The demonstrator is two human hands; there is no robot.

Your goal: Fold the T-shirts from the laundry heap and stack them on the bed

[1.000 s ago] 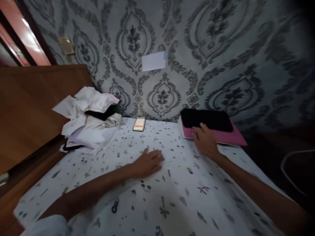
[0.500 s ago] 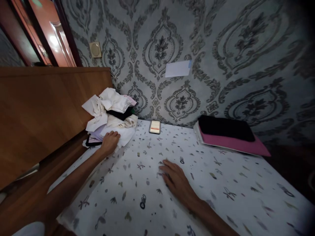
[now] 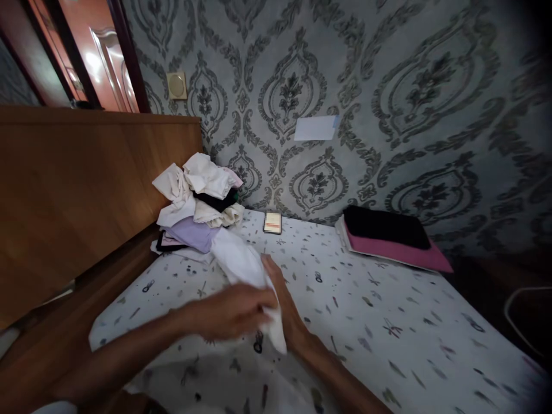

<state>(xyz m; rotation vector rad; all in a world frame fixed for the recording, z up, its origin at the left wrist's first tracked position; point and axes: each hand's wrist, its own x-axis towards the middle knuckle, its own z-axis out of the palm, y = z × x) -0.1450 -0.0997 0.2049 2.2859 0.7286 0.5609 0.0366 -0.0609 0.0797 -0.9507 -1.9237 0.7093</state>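
A white piece of cloth (image 3: 237,256), probably a garment, stretches from the pile toward me, its near end lifted off the bed. My left hand (image 3: 235,310), slightly blurred, has its fingers closed on the near part of this cloth. Against the cloth's right side is my right hand (image 3: 284,299); most of its fingers are hidden behind the fabric. At the far end, the white cloth meets a lavender cloth (image 3: 192,233) low in the pile. Crumpled white garments (image 3: 207,175) lie on top, with a black cloth (image 3: 218,200) and a cream one (image 3: 219,215) beneath them.
The bed has a white patterned sheet (image 3: 357,310). A phone-like object (image 3: 272,222) lies by the wall. Folded black cloth (image 3: 386,226) rests on a pink one (image 3: 397,252) at right. A wooden board (image 3: 86,190) borders the left side.
My left hand has moved from the pile toward me and to the right, drawing the white cloth along. My right hand, earlier flat on the sheet, is now raised against the cloth. More lavender cloth shows.
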